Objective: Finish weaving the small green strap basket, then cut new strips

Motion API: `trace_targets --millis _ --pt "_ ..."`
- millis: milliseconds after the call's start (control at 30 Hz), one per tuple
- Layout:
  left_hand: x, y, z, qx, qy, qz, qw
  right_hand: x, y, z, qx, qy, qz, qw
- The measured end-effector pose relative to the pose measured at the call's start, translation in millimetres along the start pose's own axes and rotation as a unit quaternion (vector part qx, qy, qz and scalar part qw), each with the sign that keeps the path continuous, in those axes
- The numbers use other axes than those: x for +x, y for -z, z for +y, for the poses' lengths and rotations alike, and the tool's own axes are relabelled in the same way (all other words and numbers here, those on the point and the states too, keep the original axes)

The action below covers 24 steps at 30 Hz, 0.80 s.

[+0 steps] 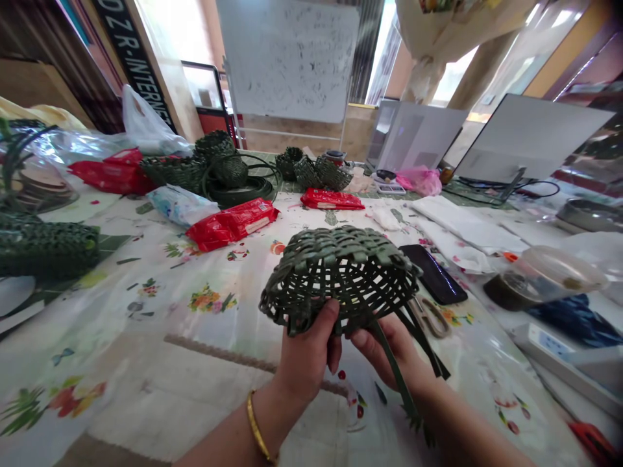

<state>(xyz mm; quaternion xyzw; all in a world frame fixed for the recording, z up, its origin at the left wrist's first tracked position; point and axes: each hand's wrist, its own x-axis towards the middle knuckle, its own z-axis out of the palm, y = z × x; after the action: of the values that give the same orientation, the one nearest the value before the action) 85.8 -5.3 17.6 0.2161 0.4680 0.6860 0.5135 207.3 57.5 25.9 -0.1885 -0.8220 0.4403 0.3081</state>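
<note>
Across a floral oilcloth [146,324] on a long work table, a half-woven basket of dark green leaf strips [341,272] is held up above the table, its rim gripped by the left hand [306,350] and its trailing strips [394,376] pinched by the right hand [384,353]. Its widest span is tilted roughly left to right, while the strips are directed down and toward the lower right. If the grip were slackened, the open weave could be loosened; those strips could also be snagged on the scissors [428,318] lying just beside the right hand.
</note>
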Motion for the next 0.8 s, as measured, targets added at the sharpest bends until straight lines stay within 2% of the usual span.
trace_targets --millis 100,333,433,667,800 --pt "1.8 2.3 -0.2 0.026 -0.022 -0.003 0.999 1.7 -4.1 -0.1 0.032 -0.019 -0.035 0.999" --pt "2.5 3.5 -5.0 0.071 -0.060 0.013 0.996 0.6 -9.1 4.1 0.050 -0.041 -0.033 0.997" --pt "2.3 2.5 -7.2 0.060 -0.050 0.018 0.997 -1.7 -12.7 6.4 0.044 -0.039 -0.006 0.998" --pt "2.0 1.2 -5.6 0.109 -0.064 0.020 0.992 -1.2 -21.3 4.2 0.019 -0.037 0.118 0.992" --pt "7.7 3.2 -6.8 0.128 -0.067 0.038 0.989 5.6 -23.8 2.0 0.087 -0.059 0.093 0.990"
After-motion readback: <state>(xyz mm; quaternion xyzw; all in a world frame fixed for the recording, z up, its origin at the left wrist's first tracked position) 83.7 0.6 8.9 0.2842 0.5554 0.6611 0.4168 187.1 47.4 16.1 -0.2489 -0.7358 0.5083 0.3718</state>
